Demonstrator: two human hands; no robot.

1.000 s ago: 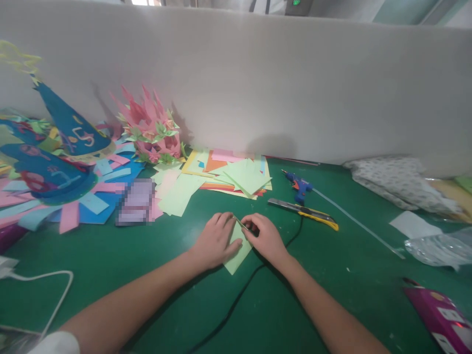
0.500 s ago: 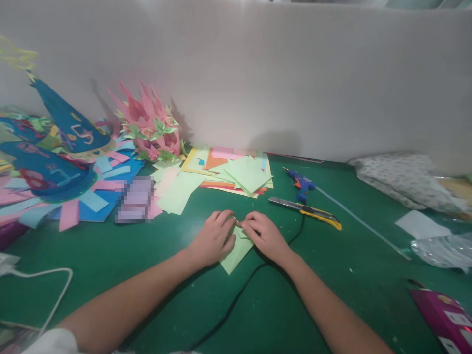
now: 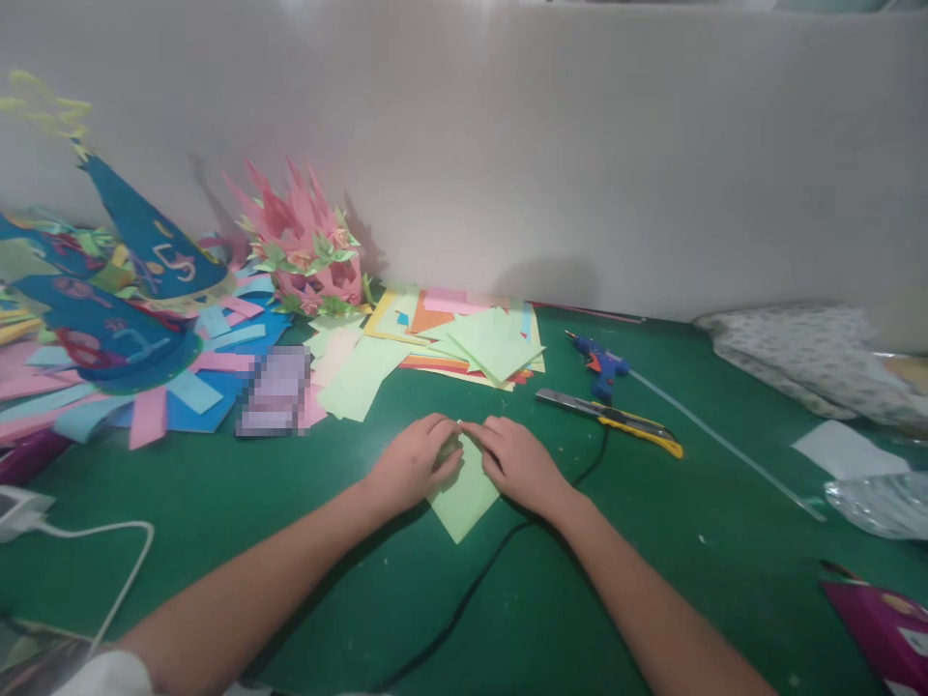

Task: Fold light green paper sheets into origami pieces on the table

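Note:
A light green sheet of paper (image 3: 465,493) lies flat on the green tabletop with one corner pointing at me. My left hand (image 3: 417,462) has its fingers bent over the paper's left side, thumb resting on it. From the other side, my right hand (image 3: 518,464) grips the right edge, its index finger stretched to the far corner. The fingertips of both hands meet at that corner and cover it. Fingers hide the paper's upper edges.
Beyond the hands lie stacked coloured papers (image 3: 500,343). To the right are a yellow utility knife (image 3: 616,419) and a blue glue gun (image 3: 598,365) with its black cable running beneath my right arm. Blue paper hats (image 3: 149,232) and a pink paper crown (image 3: 304,242) stand left.
The small raised flap between my hands no longer shows; the paper there looks flat. My right index finger has straightened toward the far corner. The camera view has turned slightly left.

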